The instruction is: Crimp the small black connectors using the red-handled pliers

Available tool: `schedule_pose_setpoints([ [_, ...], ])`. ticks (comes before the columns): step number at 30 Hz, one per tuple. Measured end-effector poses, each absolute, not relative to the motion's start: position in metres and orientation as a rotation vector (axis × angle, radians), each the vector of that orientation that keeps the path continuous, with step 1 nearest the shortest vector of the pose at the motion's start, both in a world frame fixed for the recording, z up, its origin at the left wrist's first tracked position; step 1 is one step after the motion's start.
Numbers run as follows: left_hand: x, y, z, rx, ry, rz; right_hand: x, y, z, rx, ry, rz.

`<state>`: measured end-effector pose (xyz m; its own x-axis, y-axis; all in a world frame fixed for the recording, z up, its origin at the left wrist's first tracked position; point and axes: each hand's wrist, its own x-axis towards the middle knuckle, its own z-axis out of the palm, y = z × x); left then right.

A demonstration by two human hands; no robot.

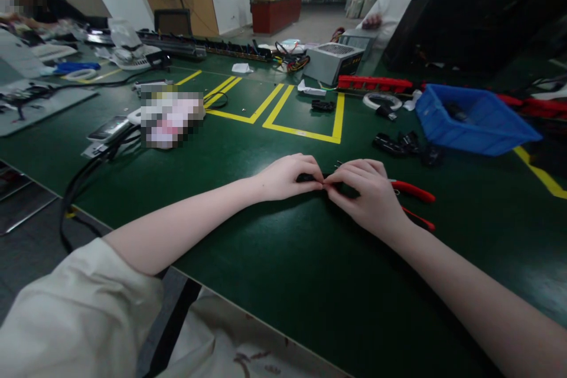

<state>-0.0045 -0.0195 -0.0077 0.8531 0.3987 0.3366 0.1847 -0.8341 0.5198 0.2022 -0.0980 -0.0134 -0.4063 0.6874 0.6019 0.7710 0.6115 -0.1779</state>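
My left hand and my right hand meet fingertip to fingertip just over the green table. Both are closed in a pinch. A small dark piece shows inside the curl of my left hand, its kind unclear. Whatever lies between the fingertips is too small to name. Red-handled pliers lie beside my right hand, their jaws hidden behind it. Beyond that hand is a cluster of black connector-like parts.
A blue bin stands at the right. Farther back are a metal power supply unit, a red strip and a white ring of cable. Black cables hang over the table's left edge. A person's hand shows across the table.
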Motion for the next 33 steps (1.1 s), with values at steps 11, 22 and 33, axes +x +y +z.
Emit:
schedule_pose_setpoints([
  [11,-0.0101,-0.0177,-0.0012,2.58,0.355,0.505,0.2042,-0.0974,-0.0099,-1.161,-2.204,-0.011],
  [22,-0.0091,-0.0177,-0.002,2.548,0.363,0.52,0.2059,-0.0968,-0.0135,-1.186,-2.198,-0.022],
  [33,-0.009,-0.0176,-0.0013,2.54,0.363,0.504,0.2044,-0.0967,-0.0102,-1.174,-2.208,0.003],
])
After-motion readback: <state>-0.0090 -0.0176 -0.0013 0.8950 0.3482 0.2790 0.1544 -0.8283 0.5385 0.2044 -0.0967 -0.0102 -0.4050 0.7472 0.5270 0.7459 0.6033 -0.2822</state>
